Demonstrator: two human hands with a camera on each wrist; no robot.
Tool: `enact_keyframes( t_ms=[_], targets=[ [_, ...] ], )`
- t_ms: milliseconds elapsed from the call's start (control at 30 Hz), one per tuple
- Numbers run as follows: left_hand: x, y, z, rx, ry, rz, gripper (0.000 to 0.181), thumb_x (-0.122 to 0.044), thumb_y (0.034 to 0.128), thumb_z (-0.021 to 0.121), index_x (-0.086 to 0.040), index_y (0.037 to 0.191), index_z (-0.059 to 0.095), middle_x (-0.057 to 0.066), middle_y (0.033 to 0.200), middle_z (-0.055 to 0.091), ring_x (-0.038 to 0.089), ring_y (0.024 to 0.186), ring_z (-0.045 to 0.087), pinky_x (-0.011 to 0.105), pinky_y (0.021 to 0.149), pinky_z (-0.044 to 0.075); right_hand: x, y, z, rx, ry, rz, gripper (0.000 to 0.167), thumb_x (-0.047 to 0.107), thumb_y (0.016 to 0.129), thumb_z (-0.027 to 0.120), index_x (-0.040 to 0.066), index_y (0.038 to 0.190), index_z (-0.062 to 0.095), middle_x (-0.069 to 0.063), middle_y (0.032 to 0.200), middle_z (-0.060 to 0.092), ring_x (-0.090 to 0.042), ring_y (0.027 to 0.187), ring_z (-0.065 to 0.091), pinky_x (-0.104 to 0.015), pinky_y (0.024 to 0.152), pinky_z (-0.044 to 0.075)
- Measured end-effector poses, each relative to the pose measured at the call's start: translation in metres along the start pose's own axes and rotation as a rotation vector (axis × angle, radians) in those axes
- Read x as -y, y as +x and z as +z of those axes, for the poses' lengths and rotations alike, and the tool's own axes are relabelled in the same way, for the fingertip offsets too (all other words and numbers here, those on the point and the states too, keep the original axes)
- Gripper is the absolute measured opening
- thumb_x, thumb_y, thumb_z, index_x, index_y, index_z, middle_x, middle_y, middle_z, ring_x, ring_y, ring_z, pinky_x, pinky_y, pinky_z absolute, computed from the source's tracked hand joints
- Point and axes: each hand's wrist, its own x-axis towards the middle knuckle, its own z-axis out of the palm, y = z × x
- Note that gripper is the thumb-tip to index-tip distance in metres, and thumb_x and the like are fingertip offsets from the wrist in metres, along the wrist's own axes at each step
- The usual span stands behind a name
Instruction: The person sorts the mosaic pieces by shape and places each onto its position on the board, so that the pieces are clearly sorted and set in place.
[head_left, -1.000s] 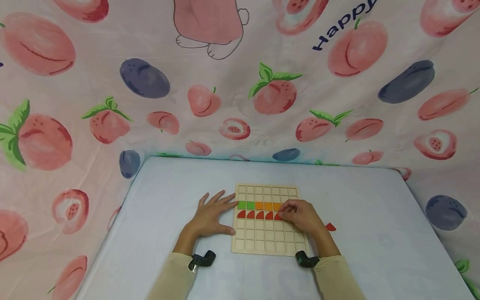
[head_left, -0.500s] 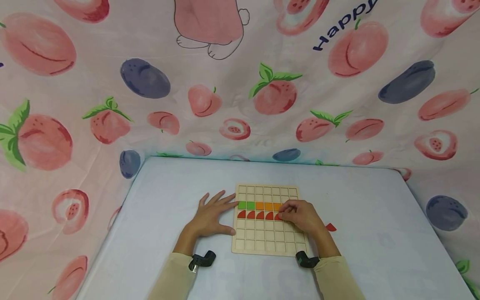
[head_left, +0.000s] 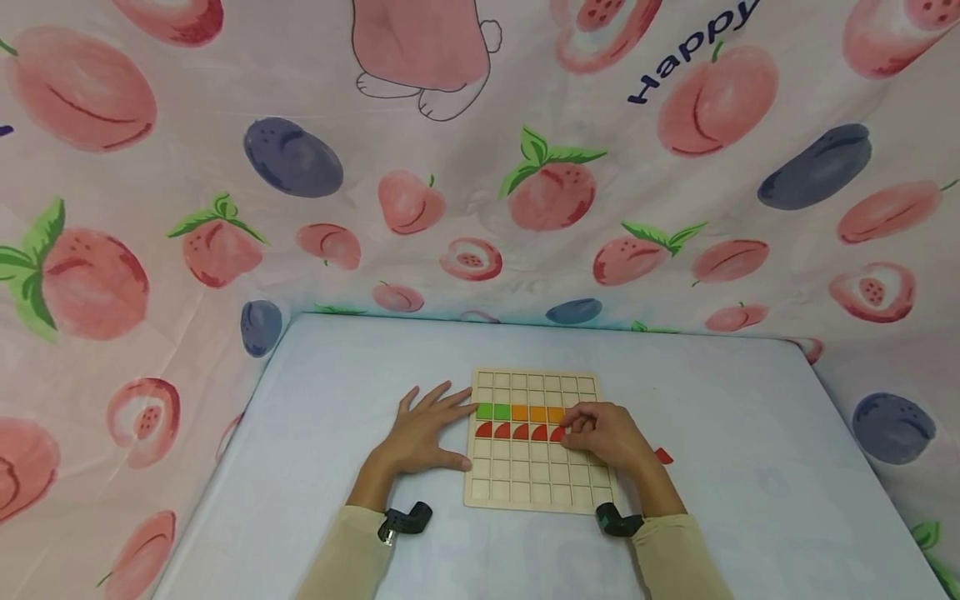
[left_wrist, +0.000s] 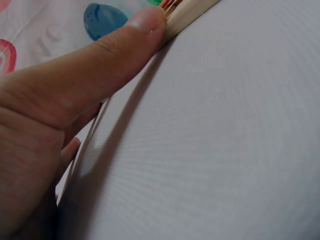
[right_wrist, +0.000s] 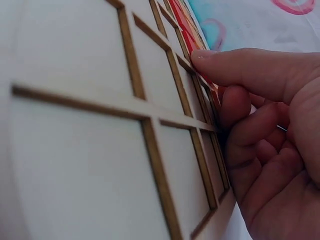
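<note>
In the head view my left hand [head_left: 423, 435] lies spread beside a wooden grid board [head_left: 517, 492], fingertips and thumb at its left edge. The left wrist view has the thumb [left_wrist: 125, 45] against the board's side. My right hand [head_left: 606, 433] is over the right part of the board, fingers curled, thumb and index close together. In the right wrist view they pinch a red tile [right_wrist: 215, 94] low over the cells, partly hidden by the fingers. Several red quarter-circle tiles [head_left: 521, 431] fill one row; green tiles [head_left: 493, 412] and orange tiles [head_left: 537, 413] sit in the row above.
A loose red tile [head_left: 663, 456] lies on the white table [head_left: 750, 500], right of the board and close to my right wrist. Behind the table hangs a fruit-print cloth [head_left: 465, 200]. Each wrist carries a black camera [head_left: 618, 521].
My right hand has shifted slightly right, uncovering a little more of the fifth red tile. The left hand and the board stay put.
</note>
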Motion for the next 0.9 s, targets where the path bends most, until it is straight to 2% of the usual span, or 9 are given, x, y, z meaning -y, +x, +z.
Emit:
enact_keyframes(
  t_ms=[167, 300, 400, 467, 633, 900],
  targets=[
    [0.000, 0.000, 0.000, 0.005, 0.001, -0.002, 0.097, -0.072, 0.0695, 0.080, -0.034, 0.153, 0.048, -0.012, 0.166, 0.033, 0.025, 0.159, 0.017, 0.065, 0.124, 0.004, -0.006, -0.003, -0.009, -0.002, -0.020, -0.018, 0.018, 0.019, 0.083, 0.084, 0.017, 0.099, 0.076, 0.001, 0.082, 0.066, -0.016, 0.076, 0.058, -0.026, 0.070, 0.049],
    [0.001, 0.000, 0.001, 0.003, -0.001, -0.001, 0.097, -0.071, 0.0693, 0.080, -0.034, 0.153, 0.048, -0.012, 0.166, 0.034, 0.025, 0.159, 0.018, 0.065, 0.124, 0.004, -0.013, -0.005, -0.024, -0.031, -0.035, -0.028, 0.017, 0.020, 0.083, 0.084, 0.018, 0.099, 0.077, 0.001, 0.085, 0.068, -0.018, 0.079, 0.060, -0.027, 0.071, 0.051],
    [0.001, 0.000, 0.001, 0.002, 0.002, -0.001, 0.097, -0.071, 0.0693, 0.081, -0.034, 0.153, 0.048, -0.012, 0.166, 0.034, 0.025, 0.159, 0.018, 0.065, 0.124, 0.004, -0.015, -0.009, -0.039, -0.051, -0.075, -0.032, 0.016, 0.021, 0.084, 0.082, 0.017, 0.099, 0.077, 0.000, 0.084, 0.066, -0.019, 0.078, 0.058, -0.026, 0.067, 0.050],
    [0.001, 0.000, 0.001, 0.003, 0.003, -0.001, 0.097, -0.071, 0.0694, 0.080, -0.034, 0.153, 0.048, -0.012, 0.166, 0.033, 0.025, 0.159, 0.018, 0.065, 0.124, 0.004, -0.016, -0.013, -0.050, -0.056, -0.101, -0.024, 0.015, 0.022, 0.086, 0.080, 0.017, 0.100, 0.076, -0.002, 0.083, 0.064, -0.019, 0.075, 0.056, -0.027, 0.060, 0.049],
    [0.001, 0.000, 0.001, 0.006, 0.006, -0.003, 0.097, -0.072, 0.0692, 0.080, -0.034, 0.153, 0.048, -0.012, 0.166, 0.033, 0.025, 0.159, 0.017, 0.065, 0.124, 0.004, -0.023, -0.023, -0.076, -0.041, -0.150, 0.014, 0.019, 0.026, 0.088, 0.079, 0.016, 0.103, 0.074, -0.004, 0.083, 0.060, -0.020, 0.074, 0.055, -0.028, 0.053, 0.048],
    [0.002, 0.000, 0.001, 0.006, 0.006, -0.002, 0.097, -0.072, 0.0697, 0.080, -0.034, 0.153, 0.048, -0.013, 0.166, 0.033, 0.024, 0.159, 0.017, 0.064, 0.124, 0.004, -0.048, -0.035, -0.099, 0.009, -0.225, 0.056, 0.021, 0.028, 0.088, 0.079, 0.016, 0.105, 0.076, 0.000, 0.090, 0.068, -0.019, 0.086, 0.058, -0.031, 0.073, 0.051]
  ],
)
